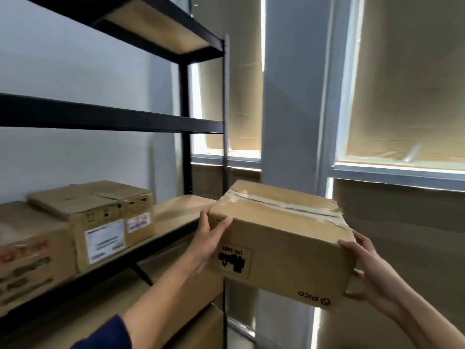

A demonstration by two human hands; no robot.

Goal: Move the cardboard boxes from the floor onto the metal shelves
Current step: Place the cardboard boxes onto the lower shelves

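Beside the metal shelves, both hands, left hand and right hand, apparently grip a cardboard box.

You hold the taped box between your left hand and right hand, right of the metal shelves, where two boxes sit side by side.

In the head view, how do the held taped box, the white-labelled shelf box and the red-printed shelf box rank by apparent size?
1. Held taped cardboard box, nearest.
2. White-labelled cardboard box.
Red-printed cardboard box: cropped, unrankable.
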